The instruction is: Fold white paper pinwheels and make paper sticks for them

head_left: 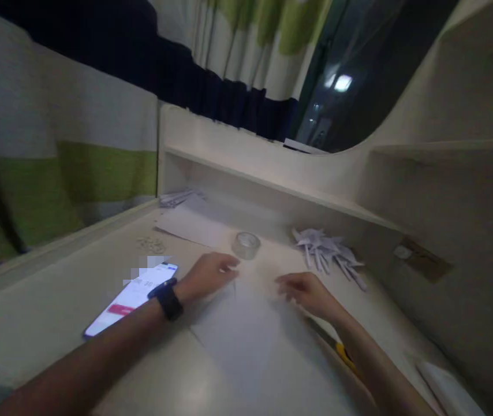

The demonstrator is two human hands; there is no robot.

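Observation:
A white sheet of paper (240, 332) lies on the pale desk (47, 312) in front of me. My left hand (209, 273), with a dark watch on its wrist, rests on the sheet's far left corner, fingers curled and pressed down. My right hand (309, 293) lies on the sheet's right side, fingers bent towards the left. Blur hides whether either hand pinches the paper's edge. A roll of clear tape (246, 244) stands just beyond my left hand.
A lit phone (131, 297) lies left of my left wrist. A heap of folded paper pieces (328, 251) sits at the back right under a shelf (272, 185). More sheets (194, 222) lie at the back left. Something yellow (344, 353) shows under my right forearm.

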